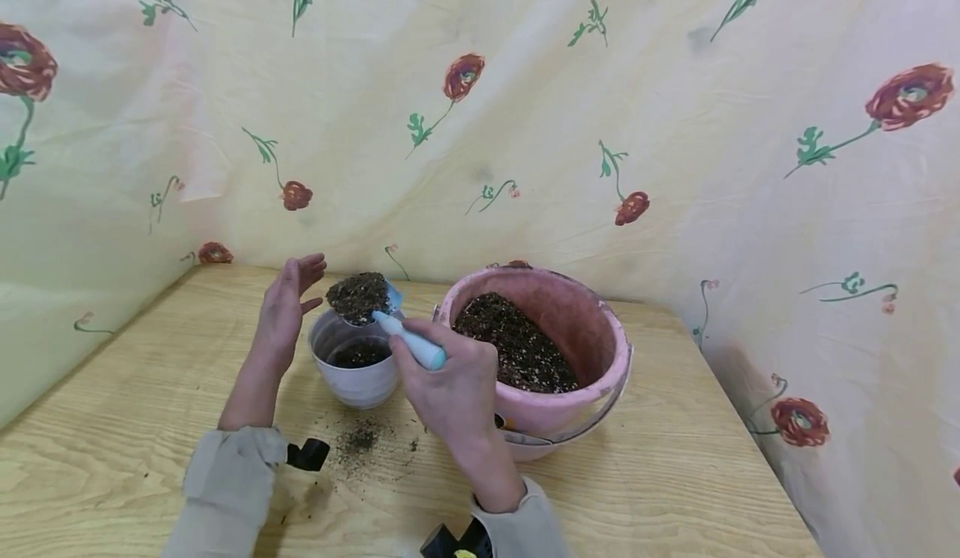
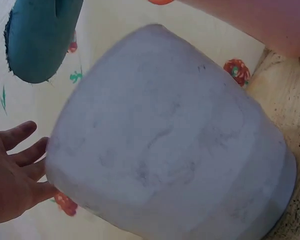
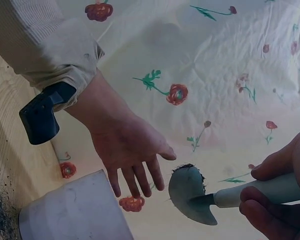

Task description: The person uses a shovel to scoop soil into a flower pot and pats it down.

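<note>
On the table (image 1: 697,458), bucket (image 1: 573,316) and pot (image 1: 356,384) hold soil (image 1: 525,354).

1 smooth, rounded, greyish-white pot (image 2: 165,135) fills the centre. My bare left hand (image 2: 12,185), fingers extended, lies at its left edge; contact unclear. Rounded blue-green scoop (image 2: 42,40), upper left; curved pink bucket (image 2: 275,20), upper right; soil-specked, pale wooden table (image 2: 292,102), far right.
</note>
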`<state>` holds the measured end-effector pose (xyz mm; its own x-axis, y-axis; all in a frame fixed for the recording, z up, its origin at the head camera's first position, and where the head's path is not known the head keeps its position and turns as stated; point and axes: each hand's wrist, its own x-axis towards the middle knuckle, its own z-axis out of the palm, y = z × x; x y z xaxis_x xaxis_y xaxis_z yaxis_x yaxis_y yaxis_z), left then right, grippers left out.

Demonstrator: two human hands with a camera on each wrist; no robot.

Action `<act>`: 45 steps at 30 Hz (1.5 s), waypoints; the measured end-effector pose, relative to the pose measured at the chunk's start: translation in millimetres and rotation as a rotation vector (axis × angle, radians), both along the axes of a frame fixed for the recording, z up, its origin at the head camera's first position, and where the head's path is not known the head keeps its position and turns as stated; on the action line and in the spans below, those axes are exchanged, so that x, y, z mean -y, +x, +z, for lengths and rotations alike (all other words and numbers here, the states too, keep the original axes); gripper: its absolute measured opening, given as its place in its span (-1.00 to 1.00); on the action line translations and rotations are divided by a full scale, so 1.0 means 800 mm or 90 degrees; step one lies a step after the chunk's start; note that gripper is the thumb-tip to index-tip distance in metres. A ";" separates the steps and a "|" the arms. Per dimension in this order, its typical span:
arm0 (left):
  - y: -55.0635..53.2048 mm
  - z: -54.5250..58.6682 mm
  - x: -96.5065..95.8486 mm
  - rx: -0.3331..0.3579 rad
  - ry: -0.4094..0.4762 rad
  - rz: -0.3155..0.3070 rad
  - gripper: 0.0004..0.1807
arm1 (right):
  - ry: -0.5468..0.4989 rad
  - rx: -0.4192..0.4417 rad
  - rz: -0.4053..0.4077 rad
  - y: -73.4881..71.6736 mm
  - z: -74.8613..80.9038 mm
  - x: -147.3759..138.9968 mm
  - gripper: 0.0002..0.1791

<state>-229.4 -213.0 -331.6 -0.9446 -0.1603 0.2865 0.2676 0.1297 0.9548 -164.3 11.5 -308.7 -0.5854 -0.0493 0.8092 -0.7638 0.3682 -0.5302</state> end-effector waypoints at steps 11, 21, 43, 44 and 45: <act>-0.015 -0.038 0.013 0.046 0.068 -0.082 -0.17 | 0.054 0.037 -0.012 0.005 -0.008 0.014 -0.81; -0.025 -0.068 0.020 0.070 0.115 -0.185 -0.24 | 0.102 0.041 -0.027 0.004 -0.016 0.019 -0.85; -0.022 -0.075 0.021 0.072 0.050 -0.213 -0.29 | 0.185 0.020 -0.080 0.002 -0.027 0.023 -0.84; -0.022 -0.075 0.021 0.074 0.049 -0.212 -0.28 | 0.183 0.020 -0.078 0.001 -0.027 0.023 -0.84; -0.022 -0.075 0.021 0.075 0.049 -0.212 -0.28 | 0.183 0.020 -0.077 0.001 -0.028 0.023 -0.83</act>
<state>-247.1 -230.1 -391.3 -0.9744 0.1444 0.1722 0.1713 -0.0188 0.9850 -163.2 -6.8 -330.9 -0.6249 -0.2016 0.7542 -0.6906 0.5932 -0.4137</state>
